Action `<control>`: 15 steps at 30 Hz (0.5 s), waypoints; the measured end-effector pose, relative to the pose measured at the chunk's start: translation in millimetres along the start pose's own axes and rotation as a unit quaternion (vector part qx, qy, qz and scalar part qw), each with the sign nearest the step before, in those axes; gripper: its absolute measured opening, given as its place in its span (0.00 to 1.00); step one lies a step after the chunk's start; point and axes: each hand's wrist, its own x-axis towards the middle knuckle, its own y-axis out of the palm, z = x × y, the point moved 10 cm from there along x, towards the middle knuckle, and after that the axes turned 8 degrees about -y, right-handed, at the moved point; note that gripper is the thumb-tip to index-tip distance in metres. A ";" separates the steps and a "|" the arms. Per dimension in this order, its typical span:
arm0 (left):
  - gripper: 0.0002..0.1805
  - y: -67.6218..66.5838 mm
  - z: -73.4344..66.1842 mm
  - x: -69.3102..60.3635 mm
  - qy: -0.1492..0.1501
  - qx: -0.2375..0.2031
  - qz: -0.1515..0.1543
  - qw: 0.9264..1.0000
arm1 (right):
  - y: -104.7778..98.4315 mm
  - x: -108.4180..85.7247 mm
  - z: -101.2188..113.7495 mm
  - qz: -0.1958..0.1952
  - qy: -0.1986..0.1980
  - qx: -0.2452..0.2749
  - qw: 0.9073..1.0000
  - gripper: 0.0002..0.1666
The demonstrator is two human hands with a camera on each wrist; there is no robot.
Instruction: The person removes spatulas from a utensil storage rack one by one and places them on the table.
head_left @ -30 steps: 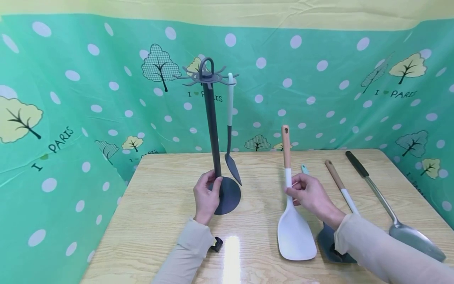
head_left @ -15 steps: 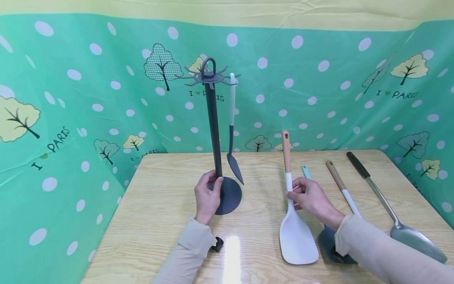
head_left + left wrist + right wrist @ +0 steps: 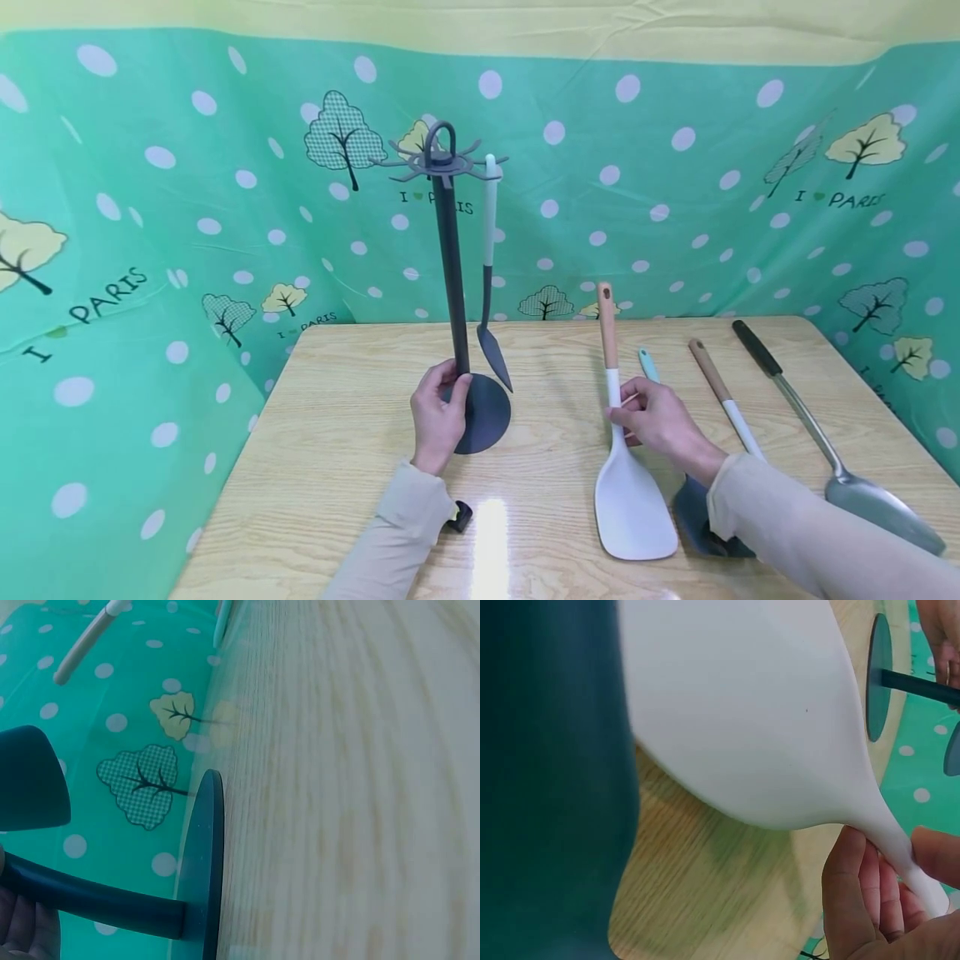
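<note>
My left hand (image 3: 438, 421) grips the pole of a black utensil stand (image 3: 452, 267) just above its round base, which rests on the table. A dark slotless-looking turner (image 3: 493, 358) with a pale handle hangs from a hook on the stand's right side. In my right hand (image 3: 663, 425), thumb and fingers pinch the white neck of a large white spatula (image 3: 636, 508) with a wooden handle end. Its handle points up and away, its blade toward me. The right wrist view shows the white blade (image 3: 750, 712) close up, above the tabletop.
Right of the spatula lie a mint-handled utensil (image 3: 648, 365), a wood-and-white handle (image 3: 716, 379) and a steel wok turner (image 3: 873, 500). A dark utensil head (image 3: 697, 517) is partly under my right sleeve. Patterned green cloth (image 3: 225, 208) hangs behind the wooden table (image 3: 337, 400).
The white spatula in my right hand has dropped slightly lower in view, toward me and a little right. My left hand and the stand stay nearly still.
</note>
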 end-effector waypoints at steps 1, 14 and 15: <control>0.11 0.0 -0.1 0.1 0.000 0.000 0.000 1.000 | 0.2 0.2 -0.6 0.000 0.001 -0.001 1.000 0.16; 0.10 0.1 -0.7 0.4 -0.002 -0.003 0.000 1.000 | 0.2 6.3 -13.8 -0.001 0.020 -0.027 0.999 0.15; 0.11 0.1 -0.4 0.3 -0.004 -0.002 0.000 1.000 | 0.5 7.1 -14.8 -0.003 0.021 -0.029 0.999 0.15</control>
